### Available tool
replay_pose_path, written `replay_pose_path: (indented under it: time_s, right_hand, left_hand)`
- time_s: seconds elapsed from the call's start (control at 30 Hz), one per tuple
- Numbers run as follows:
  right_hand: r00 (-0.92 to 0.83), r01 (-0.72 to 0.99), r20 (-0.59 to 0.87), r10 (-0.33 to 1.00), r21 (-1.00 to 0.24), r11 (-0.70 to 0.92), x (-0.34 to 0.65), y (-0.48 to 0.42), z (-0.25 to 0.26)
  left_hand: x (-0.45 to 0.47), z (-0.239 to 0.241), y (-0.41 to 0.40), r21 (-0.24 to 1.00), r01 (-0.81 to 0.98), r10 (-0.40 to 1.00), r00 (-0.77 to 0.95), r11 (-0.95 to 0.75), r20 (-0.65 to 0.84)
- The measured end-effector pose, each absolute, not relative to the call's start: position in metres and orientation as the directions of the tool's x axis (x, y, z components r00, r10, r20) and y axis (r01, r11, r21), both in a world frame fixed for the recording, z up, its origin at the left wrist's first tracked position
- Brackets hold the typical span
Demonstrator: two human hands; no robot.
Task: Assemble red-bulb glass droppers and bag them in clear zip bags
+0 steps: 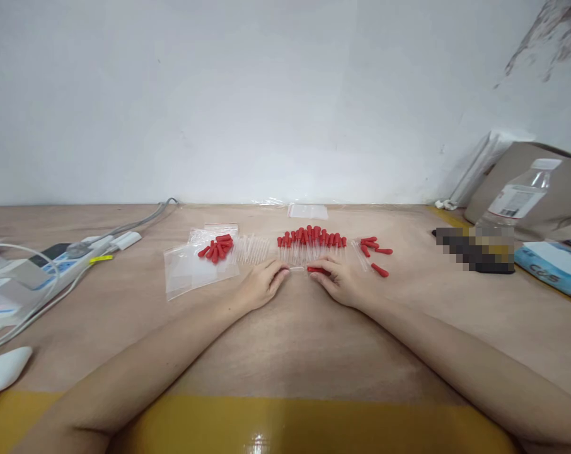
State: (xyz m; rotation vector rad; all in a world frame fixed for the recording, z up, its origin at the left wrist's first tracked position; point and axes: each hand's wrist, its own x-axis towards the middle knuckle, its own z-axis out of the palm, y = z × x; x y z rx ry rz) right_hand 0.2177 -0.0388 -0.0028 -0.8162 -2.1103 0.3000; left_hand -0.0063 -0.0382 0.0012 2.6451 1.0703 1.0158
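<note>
My left hand is closed on a thin clear glass dropper tube, whose end points right. Opposite it, my right hand pinches a red rubber dropper bulb; a small gap shows between tube and bulb. Just beyond my hands lies a row of droppers with red bulbs fitted. Bare glass tubes lie side by side beyond my left hand. Several loose red bulbs and a few tubes lie right of the row.
More red bulbs sit on clear plastic bags at left. A power strip with cables and a white object occupy the far left. At right are a dark blurred item, a plastic bottle, a blue packet and a box.
</note>
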Motion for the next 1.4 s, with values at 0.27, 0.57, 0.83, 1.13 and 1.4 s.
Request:
replay_pose_path:
  time_s: [0.27,0.57,0.83,1.13,1.4]
  right_hand:
    - [-0.458,0.391,0.616,0.641,-0.508,0.768,0.2137,-0.0358,-0.0084]
    - [-0.453,0.401,0.606,0.654,-0.517,0.757,0.2121,-0.0344,-0.0113]
    - [-0.478,0.361,0.627,0.615,-0.498,0.789,0.2124,-0.0386,-0.0085]
    - [-0.507,0.373,0.629,0.59,-0.457,0.808,0.2109,-0.0424,-0.0069]
    - [-0.547,0.441,0.653,0.523,-0.306,0.844,0.2103,-0.0374,-0.0088]
  left_hand:
    - [-0.003,0.0001,-0.0381,0.331,0.557,0.638,0.553,-0.761,0.536]
    - [-0.0046,-0.0035,-0.0358,0.302,0.492,0.566,0.582,-0.817,0.584]
    - [-0.0059,-0.0055,-0.0341,0.278,0.455,0.522,0.603,-0.846,0.603]
    - [-0.0055,-0.0039,-0.0373,0.203,0.473,0.494,0.645,-0.858,0.583]
    - [-0.0044,-0.0048,-0.0379,0.099,0.549,0.505,0.664,-0.83,0.551]
